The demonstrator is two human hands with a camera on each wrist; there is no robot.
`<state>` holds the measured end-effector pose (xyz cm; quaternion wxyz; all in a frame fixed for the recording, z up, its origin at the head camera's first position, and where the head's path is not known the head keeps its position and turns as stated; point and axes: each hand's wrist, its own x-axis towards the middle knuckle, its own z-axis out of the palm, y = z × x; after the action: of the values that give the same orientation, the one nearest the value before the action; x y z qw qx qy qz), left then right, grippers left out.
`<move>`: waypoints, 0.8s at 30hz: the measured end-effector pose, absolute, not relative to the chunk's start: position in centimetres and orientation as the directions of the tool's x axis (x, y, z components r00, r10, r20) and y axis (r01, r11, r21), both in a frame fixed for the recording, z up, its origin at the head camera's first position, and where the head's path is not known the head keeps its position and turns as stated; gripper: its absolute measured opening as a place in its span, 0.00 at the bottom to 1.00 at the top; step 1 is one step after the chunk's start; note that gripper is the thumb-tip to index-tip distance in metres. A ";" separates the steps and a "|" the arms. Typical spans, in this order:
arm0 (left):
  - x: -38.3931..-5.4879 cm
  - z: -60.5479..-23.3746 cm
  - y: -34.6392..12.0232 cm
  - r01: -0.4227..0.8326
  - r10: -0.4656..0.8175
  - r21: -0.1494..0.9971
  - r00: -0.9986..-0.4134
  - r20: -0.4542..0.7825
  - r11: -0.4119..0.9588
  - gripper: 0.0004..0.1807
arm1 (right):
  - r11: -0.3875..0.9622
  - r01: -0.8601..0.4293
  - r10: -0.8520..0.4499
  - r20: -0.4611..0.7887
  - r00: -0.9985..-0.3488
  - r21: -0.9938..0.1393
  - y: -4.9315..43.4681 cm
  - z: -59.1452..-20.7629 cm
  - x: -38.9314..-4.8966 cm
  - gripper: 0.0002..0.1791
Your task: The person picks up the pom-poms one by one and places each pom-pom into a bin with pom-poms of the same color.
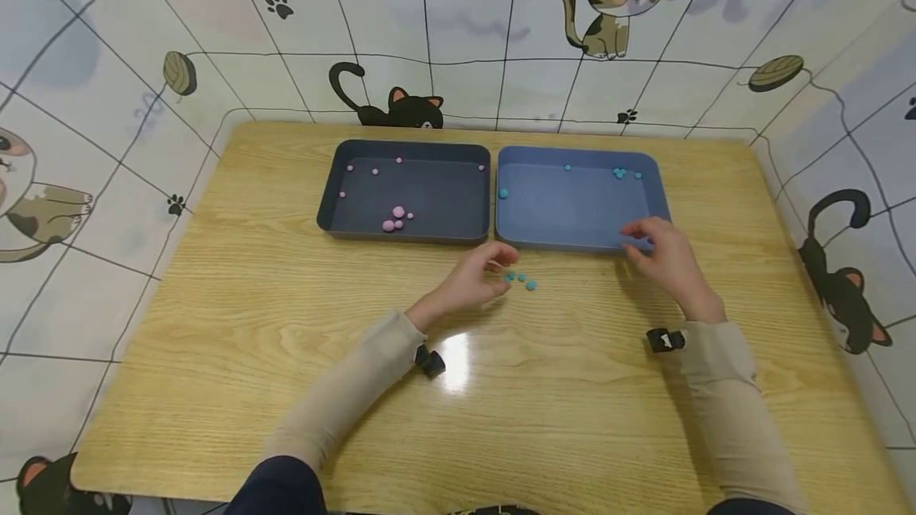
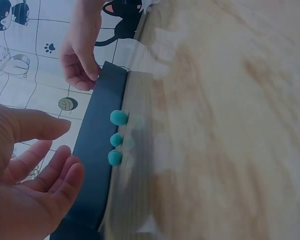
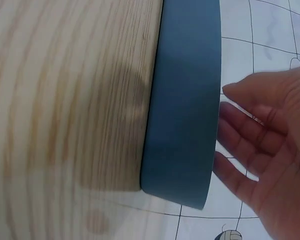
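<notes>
My left hand (image 1: 474, 276) is low over the table, its thumb and fingers apart and nothing seen between them. Right beside its fingertips lie several small teal balls (image 1: 531, 285) on the wood, in front of the trays. In the left wrist view, three teal balls (image 2: 119, 117) show past the spread fingers. Over the front right corner of the blue tray (image 1: 558, 217) is my right hand (image 1: 669, 265), fingers loosely bent. The right wrist view shows this hand (image 3: 270, 130) beside the tray wall (image 3: 182, 110), its fingers holding nothing. More teal balls (image 1: 619, 173) sit inside the blue tray.
A dark grey tray (image 1: 444, 189) stands left of the blue one, close alongside it. Several pink balls (image 1: 398, 212) of different sizes are scattered in it. The wooden table (image 1: 286, 340) is bordered by panels (image 1: 465, 22) printed with cats at the back and sides.
</notes>
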<state>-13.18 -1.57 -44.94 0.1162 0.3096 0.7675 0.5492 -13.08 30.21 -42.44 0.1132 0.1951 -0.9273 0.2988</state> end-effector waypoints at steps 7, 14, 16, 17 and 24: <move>-13.3 -45.3 -0.7 0.327 0.606 0.906 -0.789 0.104 0.270 0.20 | 0.751 -0.448 -0.343 0.294 -0.892 -0.484 30.5 -42.6 -13.2 0.12; -13.6 -45.1 0.5 0.405 0.650 0.816 -0.759 0.049 0.412 0.23 | 0.764 -0.440 -0.341 0.284 -0.896 -0.472 30.4 -42.7 -13.3 0.12; -13.6 -45.1 0.6 0.410 0.647 0.796 -0.762 0.031 0.445 0.24 | 0.761 -0.441 -0.342 0.283 -0.896 -0.476 30.4 -42.7 -13.3 0.12; -13.6 -45.1 0.7 0.408 0.640 0.789 -0.768 0.024 0.460 0.24 | 0.761 -0.438 -0.340 0.280 -0.898 -0.479 30.3 -42.7 -13.3 0.11; -13.6 -45.3 0.8 0.329 0.600 0.807 -0.799 -0.039 0.490 0.26 | 0.772 -0.419 -0.330 0.262 -0.907 -0.479 30.3 -42.8 -13.3 0.11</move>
<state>-13.62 0.76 -45.30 0.1598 0.2736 0.8482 0.4244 -13.32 30.33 -42.81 0.0815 0.1995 -0.9377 0.2727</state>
